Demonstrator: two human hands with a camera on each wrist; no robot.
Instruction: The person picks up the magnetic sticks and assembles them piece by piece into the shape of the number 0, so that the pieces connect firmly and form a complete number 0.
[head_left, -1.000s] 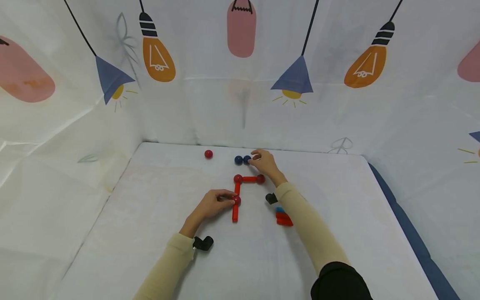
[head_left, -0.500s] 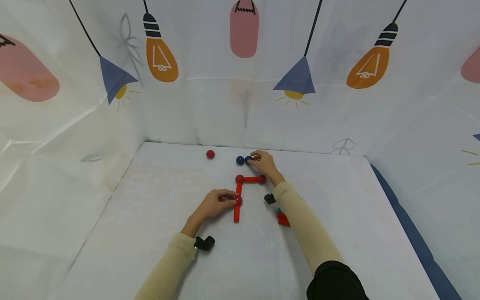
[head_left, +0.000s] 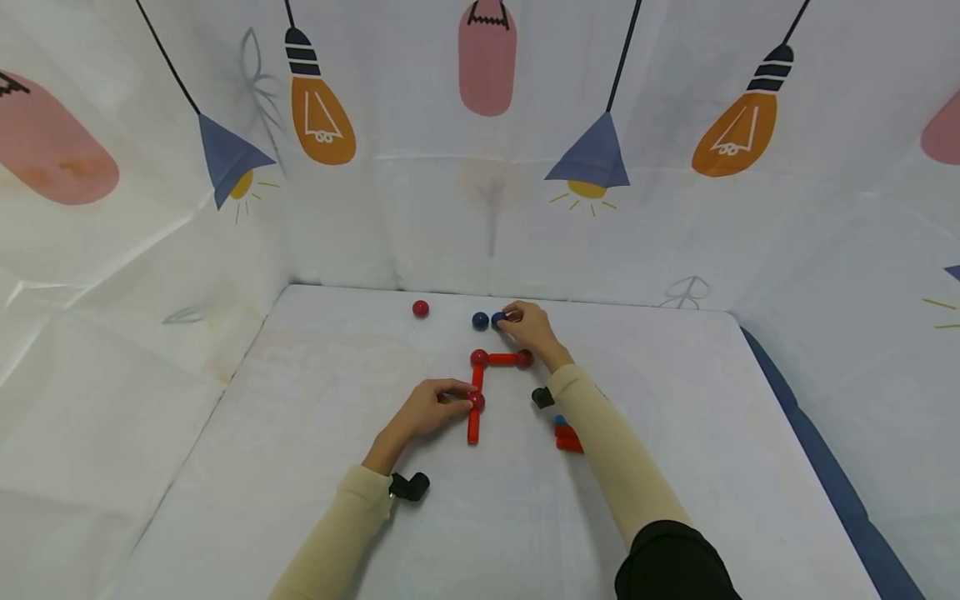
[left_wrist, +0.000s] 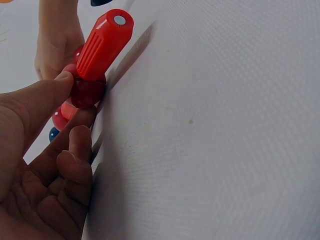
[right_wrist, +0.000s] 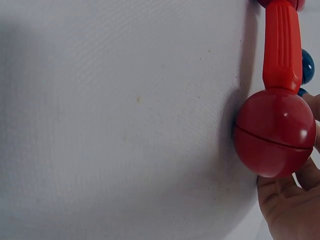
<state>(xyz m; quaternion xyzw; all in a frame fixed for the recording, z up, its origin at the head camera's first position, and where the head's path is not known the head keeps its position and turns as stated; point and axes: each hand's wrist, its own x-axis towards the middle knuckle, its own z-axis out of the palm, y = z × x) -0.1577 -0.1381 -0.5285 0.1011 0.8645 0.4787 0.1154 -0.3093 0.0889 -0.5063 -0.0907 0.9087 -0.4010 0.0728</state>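
Observation:
On the white table lies a joined figure of red rods and dark red balls: an upright line with a rod (head_left: 502, 360) going right from its top ball (head_left: 479, 358). My left hand (head_left: 431, 408) pinches the middle ball (left_wrist: 87, 93) between thumb and fingers; the lower rod (left_wrist: 104, 47) sticks out from that ball. Beyond the figure my right hand (head_left: 529, 325) pinches a dark blue ball (head_left: 498, 320), partly covered by the fingers. A second blue ball (head_left: 480, 321) sits just left of it. In the right wrist view the figure's end ball (right_wrist: 275, 133) stands before the right hand.
A loose red ball (head_left: 421, 309) lies near the table's back edge. Several red rods (head_left: 568, 440) and a light blue piece (head_left: 560, 421) lie beside the right forearm, partly hidden by it. A printed white cloth (head_left: 420, 225) hangs behind the table (head_left: 300, 375).
The blue ball in my right hand has shifted very slightly right, away from the other blue ball. My left hand keeps its hold on the middle red ball.

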